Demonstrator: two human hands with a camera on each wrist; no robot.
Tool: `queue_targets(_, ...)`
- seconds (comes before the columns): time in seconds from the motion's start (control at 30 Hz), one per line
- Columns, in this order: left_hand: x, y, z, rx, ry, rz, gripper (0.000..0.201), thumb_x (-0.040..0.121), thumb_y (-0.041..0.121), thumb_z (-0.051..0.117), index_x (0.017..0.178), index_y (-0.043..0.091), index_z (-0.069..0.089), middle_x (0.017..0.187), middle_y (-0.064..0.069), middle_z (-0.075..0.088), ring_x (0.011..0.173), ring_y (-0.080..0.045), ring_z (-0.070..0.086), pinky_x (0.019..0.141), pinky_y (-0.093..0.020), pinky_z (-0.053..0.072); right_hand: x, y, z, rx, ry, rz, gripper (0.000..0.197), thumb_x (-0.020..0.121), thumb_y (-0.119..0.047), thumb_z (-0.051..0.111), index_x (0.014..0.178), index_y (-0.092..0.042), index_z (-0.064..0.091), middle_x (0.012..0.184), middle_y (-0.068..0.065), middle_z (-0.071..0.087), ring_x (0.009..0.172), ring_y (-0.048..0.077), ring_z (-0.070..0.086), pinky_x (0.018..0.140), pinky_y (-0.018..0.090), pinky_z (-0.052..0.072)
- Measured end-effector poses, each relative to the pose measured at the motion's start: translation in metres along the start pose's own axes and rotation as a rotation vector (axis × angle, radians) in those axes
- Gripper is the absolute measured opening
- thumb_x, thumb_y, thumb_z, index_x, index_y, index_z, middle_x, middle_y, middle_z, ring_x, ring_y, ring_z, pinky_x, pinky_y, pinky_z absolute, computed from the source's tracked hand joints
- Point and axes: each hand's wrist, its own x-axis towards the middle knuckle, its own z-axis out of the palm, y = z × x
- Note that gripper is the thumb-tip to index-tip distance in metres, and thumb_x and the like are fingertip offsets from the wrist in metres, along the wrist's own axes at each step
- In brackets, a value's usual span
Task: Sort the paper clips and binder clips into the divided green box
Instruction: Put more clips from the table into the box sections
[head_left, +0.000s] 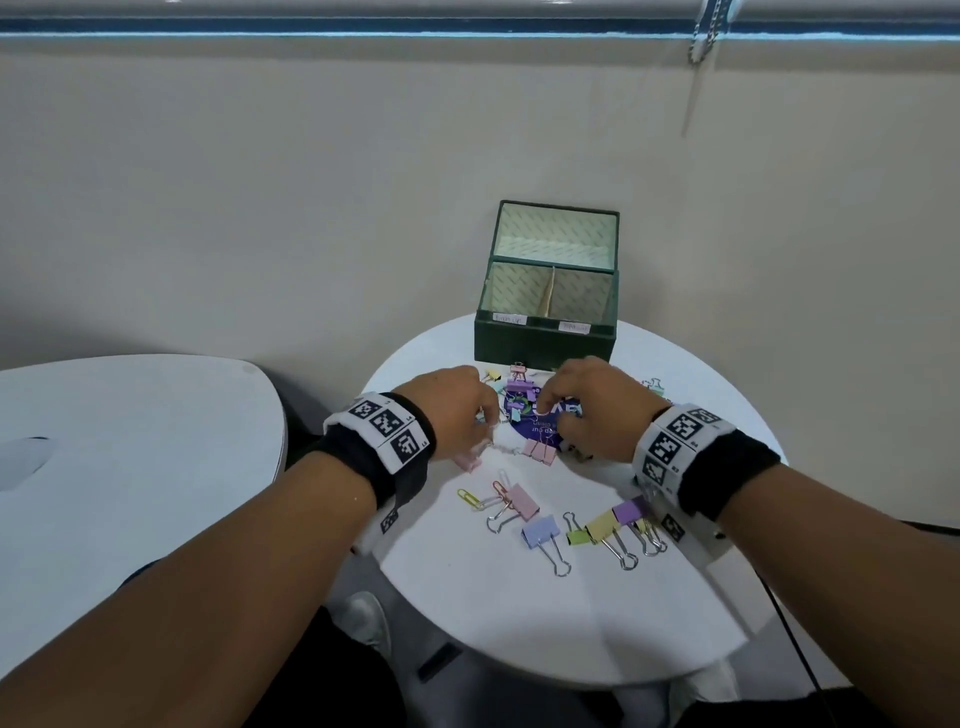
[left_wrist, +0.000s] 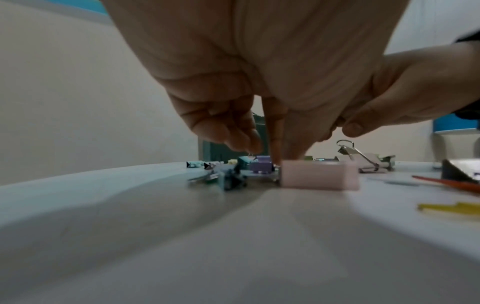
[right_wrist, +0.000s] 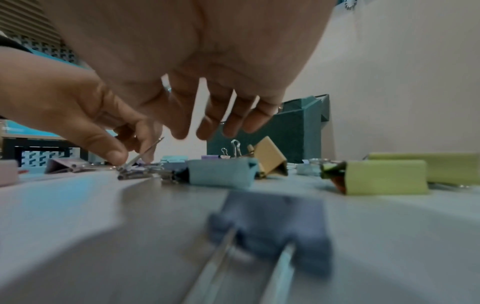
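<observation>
My left hand (head_left: 457, 410) pinches a wire handle; my right hand (head_left: 587, 400) hovers slack over light, stiff binder clips (head_left: 540, 452), best lifted by their handles.

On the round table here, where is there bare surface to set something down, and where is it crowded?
Free: the near part of the round table, between its front edge and the blue binder clip; also the far right rim beside the green box. Crowded: the middle, where the left hand and right hand work among clips.
</observation>
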Motion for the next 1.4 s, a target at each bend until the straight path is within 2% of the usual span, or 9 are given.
queue_targets(0.17, -0.014, 0.009, 0.003, -0.115, -0.047, 0.094, 0.023, 0.079, 0.048, 0.074, 0.098, 0.035, 0.071, 0.094, 0.013, 0.054, 0.086, -0.009, 0.057, 0.077, -0.027, 0.048, -0.013, -0.023, -0.007, -0.038, -0.084, -0.083, 0.005, 0.088, -0.027, 0.061, 0.085, -0.03, 0.065, 0.083, -0.011, 0.063, 0.079, 0.014, 0.058, 0.075, 0.032, 0.052)
queue_targets(0.3, -0.019, 0.008, 0.004, -0.064, -0.079, 0.049, 0.022, 0.08, 0.035, 0.072, 0.102, 0.034, 0.07, 0.101, 0.01, 0.055, 0.091, -0.013, 0.058, 0.079, -0.028, 0.049, -0.024, -0.05, 0.002, -0.158, -0.287, -0.059, 0.026, 0.084, -0.056, 0.061, 0.087, -0.031, 0.061, 0.077, -0.013, 0.061, 0.074, 0.01, 0.058, 0.071, 0.031, 0.053)
queue_targets(0.47, -0.02, 0.005, -0.001, -0.103, -0.082, 0.004, 0.032, 0.086, 0.017, 0.063, 0.111, 0.035, 0.071, 0.104, 0.007, 0.052, 0.097, -0.015, 0.056, 0.083, -0.026, 0.043, -0.017, -0.048, 0.005, -0.287, -0.298, -0.005, 0.014, 0.078, -0.028, 0.067, 0.088, -0.035, 0.059, 0.082, -0.014, 0.059, 0.078, 0.014, 0.059, 0.071, 0.031, 0.055)
queue_targets(0.67, -0.041, 0.008, 0.005, -0.023, -0.203, 0.133, 0.062, 0.075, 0.054, 0.074, 0.133, 0.049, 0.054, 0.113, 0.009, 0.042, 0.104, -0.011, 0.041, 0.091, -0.034, 0.045, -0.015, -0.035, -0.002, -0.257, -0.307, 0.026, 0.015, 0.082, -0.023, 0.065, 0.093, -0.034, 0.064, 0.089, -0.016, 0.063, 0.085, 0.014, 0.061, 0.081, 0.032, 0.056)
queue_targets(0.83, -0.035, 0.007, 0.01, -0.015, -0.11, 0.143, 0.043, 0.074, 0.055, 0.077, 0.115, 0.044, 0.069, 0.108, 0.01, 0.048, 0.102, -0.01, 0.041, 0.091, -0.034, 0.046, -0.015, -0.045, -0.001, -0.231, -0.313, -0.036, 0.02, 0.078, -0.031, 0.071, 0.098, -0.035, 0.071, 0.092, -0.014, 0.065, 0.086, 0.014, 0.062, 0.078, 0.032, 0.056)
queue_targets(1.03, -0.032, 0.013, 0.008, -0.079, -0.081, 0.173, 0.006, 0.083, 0.031, 0.073, 0.078, 0.03, 0.075, 0.089, 0.01, 0.067, 0.094, -0.01, 0.056, 0.081, -0.028, 0.05, -0.011, -0.046, 0.017, -0.274, -0.338, -0.021, 0.016, 0.069, -0.017, 0.069, 0.063, -0.029, 0.06, 0.074, -0.009, 0.062, 0.068, 0.015, 0.061, 0.061, 0.032, 0.058)
queue_targets(1.13, -0.027, 0.017, 0.009, -0.066, -0.062, 0.19, 0.018, 0.087, 0.025, 0.067, 0.069, 0.028, 0.067, 0.086, 0.008, 0.069, 0.089, -0.011, 0.059, 0.076, -0.024, 0.048, -0.008, -0.044, 0.015, -0.161, -0.316, -0.004, 0.012, 0.065, -0.018, 0.062, 0.056, -0.024, 0.059, 0.065, -0.007, 0.063, 0.067, 0.017, 0.064, 0.064, 0.038, 0.061)
queue_targets(1.27, -0.021, 0.015, 0.007, -0.098, 0.005, 0.197, 0.012, 0.093, 0.024, 0.06, 0.082, 0.027, 0.063, 0.088, 0.009, 0.064, 0.082, -0.013, 0.055, 0.076, -0.027, 0.046, -0.008, -0.033, -0.013, 0.262, -0.065, 0.04, 0.01, 0.083, -0.015, 0.068, 0.074, -0.018, 0.066, 0.084, -0.004, 0.07, 0.084, 0.018, 0.068, 0.079, 0.033, 0.058)
queue_targets(1.4, -0.02, 0.009, 0.003, -0.179, 0.1, 0.133, 0.012, 0.097, 0.02, 0.051, 0.088, 0.026, 0.056, 0.085, 0.008, 0.064, 0.078, -0.015, 0.058, 0.072, -0.031, 0.048, -0.016, -0.009, -0.036, 0.705, 0.067, 0.252, 0.009, 0.092, -0.006, 0.067, 0.096, -0.011, 0.06, 0.083, 0.008, 0.077, 0.076, 0.023, 0.074, 0.072, 0.036, 0.061)
